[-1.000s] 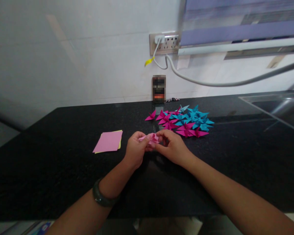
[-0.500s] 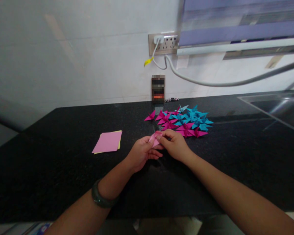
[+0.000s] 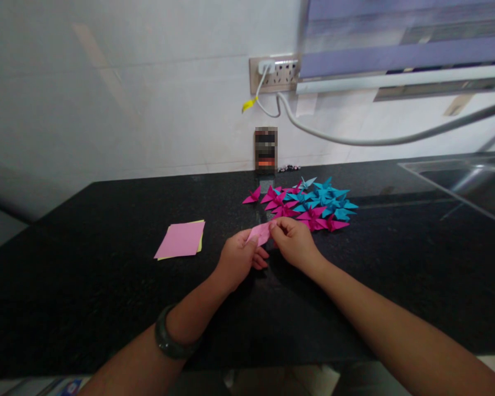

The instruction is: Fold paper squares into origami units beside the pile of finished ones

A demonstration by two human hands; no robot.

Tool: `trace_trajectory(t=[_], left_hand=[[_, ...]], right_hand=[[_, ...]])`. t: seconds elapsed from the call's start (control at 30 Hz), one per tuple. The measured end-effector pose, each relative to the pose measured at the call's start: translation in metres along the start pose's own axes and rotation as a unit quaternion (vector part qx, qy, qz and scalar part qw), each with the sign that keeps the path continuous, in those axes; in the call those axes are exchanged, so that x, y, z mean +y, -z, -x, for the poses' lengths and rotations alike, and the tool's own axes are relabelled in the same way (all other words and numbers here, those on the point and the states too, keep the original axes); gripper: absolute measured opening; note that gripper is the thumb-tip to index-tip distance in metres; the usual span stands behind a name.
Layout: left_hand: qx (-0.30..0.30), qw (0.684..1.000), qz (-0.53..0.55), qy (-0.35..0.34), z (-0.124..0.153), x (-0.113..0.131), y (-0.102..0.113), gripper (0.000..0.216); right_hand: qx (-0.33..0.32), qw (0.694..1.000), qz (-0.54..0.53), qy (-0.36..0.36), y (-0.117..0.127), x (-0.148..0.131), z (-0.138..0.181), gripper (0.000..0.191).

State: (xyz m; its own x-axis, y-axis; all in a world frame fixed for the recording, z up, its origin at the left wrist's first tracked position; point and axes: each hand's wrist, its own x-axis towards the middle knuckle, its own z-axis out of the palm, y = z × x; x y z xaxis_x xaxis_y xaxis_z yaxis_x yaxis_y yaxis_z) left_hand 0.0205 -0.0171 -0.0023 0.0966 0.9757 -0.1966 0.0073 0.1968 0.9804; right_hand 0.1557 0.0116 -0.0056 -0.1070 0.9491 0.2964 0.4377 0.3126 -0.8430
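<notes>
A small folded piece of pink paper (image 3: 259, 234) is held up over the black counter between both hands. My left hand (image 3: 240, 257) grips its left side, thumb on top and the fingers curled beneath. My right hand (image 3: 293, 241) pinches the paper's right end between thumb and fingertips. Just beyond my hands lies a cluster of folded paper cranes, magenta ones (image 3: 285, 210) in front and to the left, blue ones (image 3: 325, 197) at the right. To the left rests a stack of square paper sheets (image 3: 180, 240), pink on top with a yellow edge showing.
The black countertop (image 3: 119, 286) runs back to a tiled wall. A blurred-out phone-like object (image 3: 266, 149) leans there, with a beaded strand (image 3: 289, 168) beside it. A cable (image 3: 355, 142) hangs below the wall socket (image 3: 274, 74). A sink (image 3: 457, 181) is at the right.
The pink paper now looks flatter and more stretched out between my hands; before, its upper part stood raised. My left hand's fingers have curled in slightly. The cranes and paper stack stayed put.
</notes>
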Motion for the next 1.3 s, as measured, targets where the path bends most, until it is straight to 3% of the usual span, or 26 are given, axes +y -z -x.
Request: trace_trajectory(t=[0.2, 0.33, 0.53, 0.67, 0.87, 1.3], left_hand=[[0.004, 0.997, -0.066, -0.040, -0.001, -0.005, 0.002, 0.032], [0.010, 0.996, -0.070, -0.045, -0.001, -0.005, 0.002, 0.031], [0.005, 0.999, 0.029, -0.015, -0.001, -0.002, 0.002, 0.030], [-0.016, 0.997, 0.080, 0.011, 0.000, 0.001, 0.003, 0.025], [-0.064, 0.995, 0.068, 0.024, 0.001, 0.002, 0.005, 0.022], [-0.086, 0.993, 0.076, -0.004, 0.001, 0.000, 0.005, 0.029]], right_hand=[[0.034, 0.998, -0.036, -0.045, -0.004, 0.004, -0.001, 0.013], [0.012, 0.991, -0.108, -0.082, -0.004, 0.006, -0.004, 0.013], [-0.090, 0.959, -0.258, -0.078, -0.001, 0.005, -0.005, 0.023], [-0.135, 0.946, -0.292, -0.051, 0.002, 0.005, -0.004, 0.026], [-0.203, 0.926, -0.315, -0.039, 0.014, 0.006, -0.007, 0.026], [-0.187, 0.927, -0.323, -0.043, 0.013, 0.014, -0.011, 0.025]])
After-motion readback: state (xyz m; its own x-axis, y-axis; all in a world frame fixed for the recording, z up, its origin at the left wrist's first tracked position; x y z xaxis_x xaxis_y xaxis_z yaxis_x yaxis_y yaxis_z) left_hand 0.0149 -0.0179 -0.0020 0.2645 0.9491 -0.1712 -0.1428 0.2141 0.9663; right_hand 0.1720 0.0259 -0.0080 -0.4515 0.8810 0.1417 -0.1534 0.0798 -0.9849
